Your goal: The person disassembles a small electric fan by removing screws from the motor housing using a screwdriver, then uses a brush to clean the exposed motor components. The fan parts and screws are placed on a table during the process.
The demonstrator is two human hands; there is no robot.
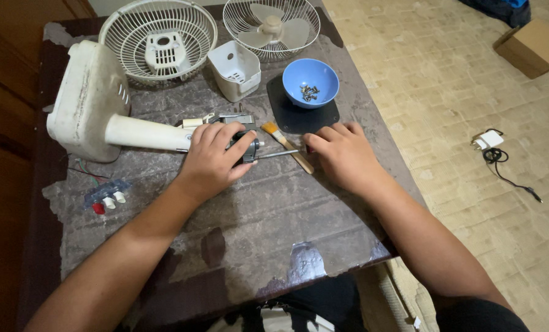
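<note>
Both forearms reach in from the near edge of the counter (237, 240), a worn, dark surface with its covering peeling in pale patches. The left hand (216, 158) lies palm-down over the fan motor (245, 142), its fingers curled and clamped around the dark metal body, thumb pressed against the near side. The motor sits at the middle of the counter, at the end of the cream plastic neck of the fan stand (99, 107), whose boxy, scuffed base lies tipped on its side to the left. The right hand (343, 154) rests knuckles-up just right of the motor, its fingers folded together over the handle of a screwdriver (280, 154), whose thin steel shaft runs level toward the motor. A small paintbrush (285, 145) with a wooden handle and orange bristles lies crossed under the shaft. Behind it, a smooth blue bowl (311, 81) holding screws stands on a black plate (299, 117). Farther back lie two round white wire grilles (157, 40), one cradling the pale fan blade (271, 27), and a white plastic housing (234, 69) between them.
</note>
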